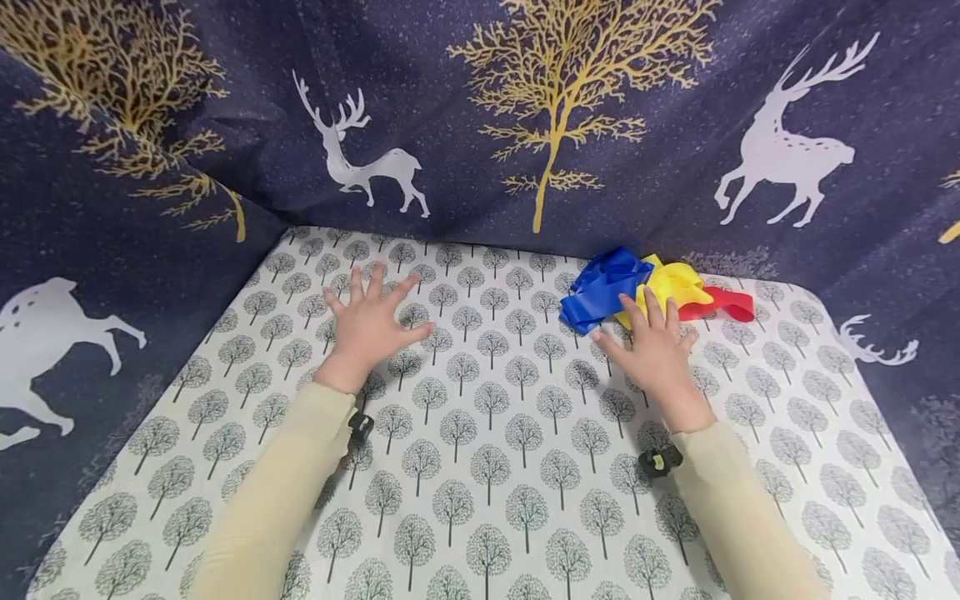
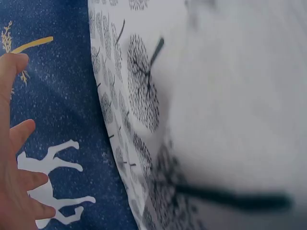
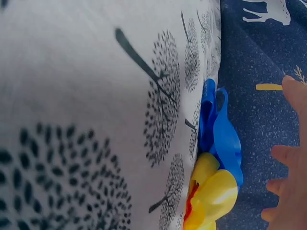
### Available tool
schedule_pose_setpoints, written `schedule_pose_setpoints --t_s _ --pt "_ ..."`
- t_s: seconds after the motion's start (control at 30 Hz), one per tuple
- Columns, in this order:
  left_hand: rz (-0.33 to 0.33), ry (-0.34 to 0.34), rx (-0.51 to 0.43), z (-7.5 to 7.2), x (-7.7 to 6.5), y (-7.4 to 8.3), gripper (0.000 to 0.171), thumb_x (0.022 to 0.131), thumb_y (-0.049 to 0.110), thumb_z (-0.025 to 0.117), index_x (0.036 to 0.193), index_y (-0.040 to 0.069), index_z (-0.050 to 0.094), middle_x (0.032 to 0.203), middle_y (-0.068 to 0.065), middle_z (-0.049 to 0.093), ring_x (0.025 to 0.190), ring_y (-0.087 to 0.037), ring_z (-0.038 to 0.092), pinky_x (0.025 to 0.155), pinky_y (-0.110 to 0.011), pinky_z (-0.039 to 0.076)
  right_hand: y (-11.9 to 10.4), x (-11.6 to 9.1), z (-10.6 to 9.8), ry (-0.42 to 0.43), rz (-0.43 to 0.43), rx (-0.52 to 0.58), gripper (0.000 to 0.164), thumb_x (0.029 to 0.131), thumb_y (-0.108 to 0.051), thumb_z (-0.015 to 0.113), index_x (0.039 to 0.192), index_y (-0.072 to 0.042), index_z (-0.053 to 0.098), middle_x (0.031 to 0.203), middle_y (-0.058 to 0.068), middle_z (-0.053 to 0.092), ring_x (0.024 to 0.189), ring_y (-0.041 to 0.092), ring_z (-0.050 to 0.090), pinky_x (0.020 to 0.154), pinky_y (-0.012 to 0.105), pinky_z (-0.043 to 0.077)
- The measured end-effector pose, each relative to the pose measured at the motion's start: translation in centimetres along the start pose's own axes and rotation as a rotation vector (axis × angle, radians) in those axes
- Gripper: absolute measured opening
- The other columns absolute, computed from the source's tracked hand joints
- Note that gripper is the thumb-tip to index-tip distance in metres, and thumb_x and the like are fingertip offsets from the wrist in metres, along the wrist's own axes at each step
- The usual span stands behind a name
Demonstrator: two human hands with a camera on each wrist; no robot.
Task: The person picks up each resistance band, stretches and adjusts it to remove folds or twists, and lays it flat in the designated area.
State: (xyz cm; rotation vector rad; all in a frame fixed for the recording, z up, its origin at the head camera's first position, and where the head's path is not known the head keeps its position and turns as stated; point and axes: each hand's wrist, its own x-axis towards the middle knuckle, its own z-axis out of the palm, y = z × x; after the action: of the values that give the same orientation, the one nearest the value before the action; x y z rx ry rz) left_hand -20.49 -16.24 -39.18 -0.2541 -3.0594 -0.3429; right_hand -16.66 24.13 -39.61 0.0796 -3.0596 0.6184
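My left hand [image 1: 370,327] is spread over the left part of the table, its fingers straight and apart, holding nothing. On the right, my right hand [image 1: 657,354] has its fingers spread just in front of a heap of ribbons. The heap has a blue ribbon [image 1: 606,287] on the left, a yellow ribbon [image 1: 678,285] in the middle and a red ribbon [image 1: 726,304] on the right. In the right wrist view the blue ribbon [image 3: 225,139] and yellow ribbon [image 3: 216,194] appear apart from the fingers. Whether the right fingertips touch the ribbons is hard to tell.
A white cloth with grey trees covers the table [image 1: 491,433]. Behind and beside it hangs a dark blue curtain [image 1: 450,50] with white deer and golden trees. Small dark devices sit at the left wrist [image 1: 361,427] and right wrist [image 1: 660,461].
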Motion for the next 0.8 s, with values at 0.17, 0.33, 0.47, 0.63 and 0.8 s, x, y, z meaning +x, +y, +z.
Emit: schedule_pose_setpoints --t_s 0.17,0.33,0.47,0.63,0.8 --pt "0.027 0.006 -0.007 0.5 0.2 0.9 0.085 0.088 0.070 0.061 0.159 0.028 0.036 0.169 -0.019 0.014 0.151 -0.055 0.001 0.108 -0.084 -0.004 -0.1 0.0 0.3 0.059 -0.032 0.005 0.084 0.097 -0.062 0.052 0.159 -0.008 0.031 0.167 0.026 0.013 0.151 0.055 0.006 0.108 0.086 0.007" --pt "0.050 -0.010 0.002 0.9 0.5 2.2 0.084 0.089 0.069 0.060 0.159 0.028 0.036 0.168 -0.016 0.020 0.151 -0.055 0.009 0.111 -0.083 0.005 0.1 0.3 0.6 0.148 -0.115 0.036 0.075 0.096 -0.047 0.062 0.153 -0.003 0.040 0.162 0.030 0.024 0.147 0.055 0.020 0.114 0.078 0.017" --pt "0.068 -0.020 -0.005 1.2 0.8 3.3 0.083 0.090 0.067 0.061 0.158 0.026 0.037 0.166 -0.017 0.026 0.150 -0.052 0.020 0.113 -0.080 0.014 0.5 0.6 0.6 0.168 -0.156 0.080 0.070 0.096 -0.038 0.065 0.150 0.002 0.044 0.159 0.033 0.030 0.145 0.055 0.027 0.116 0.073 0.021" --pt "0.113 -0.005 -0.036 1.3 1.3 4.5 0.078 0.091 0.060 0.065 0.155 0.021 0.042 0.162 -0.018 0.036 0.146 -0.046 0.035 0.115 -0.074 0.025 1.3 1.0 0.5 0.181 -0.151 0.200 0.062 0.097 -0.027 0.066 0.146 0.006 0.047 0.156 0.032 0.035 0.145 0.053 0.030 0.116 0.071 0.025" --pt "0.162 0.005 -0.075 1.7 1.9 5.5 0.072 0.093 0.053 0.067 0.153 0.017 0.046 0.156 -0.017 0.045 0.142 -0.040 0.043 0.113 -0.069 0.032 1.8 1.6 0.2 0.220 -0.171 0.273 0.055 0.097 -0.020 0.068 0.141 0.009 0.051 0.151 0.033 0.042 0.142 0.052 0.036 0.116 0.067 0.028"
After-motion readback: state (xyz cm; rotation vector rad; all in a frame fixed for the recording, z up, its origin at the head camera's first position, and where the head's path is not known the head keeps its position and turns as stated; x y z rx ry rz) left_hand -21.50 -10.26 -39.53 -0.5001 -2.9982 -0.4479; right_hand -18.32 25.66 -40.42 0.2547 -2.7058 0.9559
